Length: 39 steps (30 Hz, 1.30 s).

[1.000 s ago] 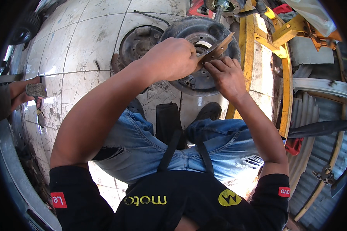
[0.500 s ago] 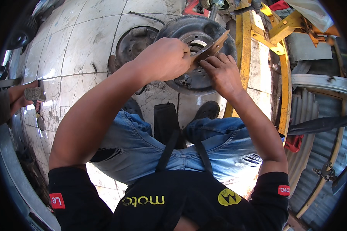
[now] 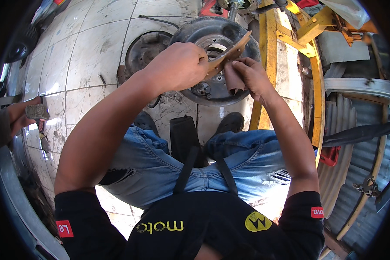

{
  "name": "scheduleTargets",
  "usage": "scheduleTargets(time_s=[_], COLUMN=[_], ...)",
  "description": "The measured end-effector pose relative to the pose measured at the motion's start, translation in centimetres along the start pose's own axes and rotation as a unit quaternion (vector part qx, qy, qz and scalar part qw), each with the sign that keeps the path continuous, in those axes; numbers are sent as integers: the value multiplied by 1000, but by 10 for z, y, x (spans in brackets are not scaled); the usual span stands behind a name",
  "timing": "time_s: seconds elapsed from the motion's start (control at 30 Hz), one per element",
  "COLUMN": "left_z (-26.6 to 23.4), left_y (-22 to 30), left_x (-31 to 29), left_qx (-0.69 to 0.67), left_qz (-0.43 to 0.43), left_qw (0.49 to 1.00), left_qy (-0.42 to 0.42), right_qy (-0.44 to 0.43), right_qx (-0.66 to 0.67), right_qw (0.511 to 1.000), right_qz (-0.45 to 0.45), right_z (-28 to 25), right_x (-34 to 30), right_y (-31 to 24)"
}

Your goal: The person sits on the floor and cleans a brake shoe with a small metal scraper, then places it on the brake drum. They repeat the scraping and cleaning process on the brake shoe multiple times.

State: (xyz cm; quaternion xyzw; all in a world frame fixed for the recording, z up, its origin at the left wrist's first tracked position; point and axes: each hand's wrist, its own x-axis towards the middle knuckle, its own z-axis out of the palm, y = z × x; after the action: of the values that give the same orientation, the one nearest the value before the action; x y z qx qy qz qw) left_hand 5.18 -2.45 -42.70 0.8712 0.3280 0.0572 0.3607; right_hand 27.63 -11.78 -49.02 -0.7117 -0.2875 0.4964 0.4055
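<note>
- White square tiles, cracked and dirt-marked, make up the floor (image 3: pixel 95 56) on which the round parts are laid.
- To the right, ridged grey corrugated metal sheets (image 3: pixel 368 156) are seen along the edge of the view.
- Just beside the work, a yellow painted metal frame (image 3: pixel 268 52) is crossed in view by the right forearm; reach on that side is bounded by it.
- Beneath the hands, a large black round metal plate with a central opening (image 3: pixel 203 30) is partly covered.
- Next to it on the left, a smaller dark round metal plate (image 3: pixel 145 50) is partly hidden by the left arm.
- Beyond these, a thin black hose (image 3: pixel 160 20) is stretched across the tiles.
- Over the large plate, a brown, curved metal strip with small holes (image 3: pixel 229 54) is held by the left hand (image 3: pixel 180 67), its fingers curled tightly round the near end. Its long axis is slanted; the free end is pointed away from the person and rightward.
- Between right-hand (image 3: pixel 252 76) thumb and fingers, a small brown curled sheet (image 3: pixel 233 80) is pinched, its length hung toward the person; whether the strip is touched by it cannot be told.
</note>
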Motion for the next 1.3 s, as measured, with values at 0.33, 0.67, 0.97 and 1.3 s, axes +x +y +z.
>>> scheduleTargets(time_s=[0.33,0.67,0.97,1.3], left_z=[0,-1,-2,0], left_y=[3,-1,1,1], left_x=[0,1,-2,-2], left_qx=[-3,-4,0,-25], left_qz=[7,1,-1,-5], left_qw=[1000,1000,1000,1000], left_qy=[5,1,-6,12], right_qy=[101,84,52,14], right_qx=[-114,-93,-151,-170], right_qw=[984,985,978,973], right_qz=[-95,-116,-134,-156], right_z=[13,13,12,8], right_x=[7,6,6,7], right_y=[16,18,16,12])
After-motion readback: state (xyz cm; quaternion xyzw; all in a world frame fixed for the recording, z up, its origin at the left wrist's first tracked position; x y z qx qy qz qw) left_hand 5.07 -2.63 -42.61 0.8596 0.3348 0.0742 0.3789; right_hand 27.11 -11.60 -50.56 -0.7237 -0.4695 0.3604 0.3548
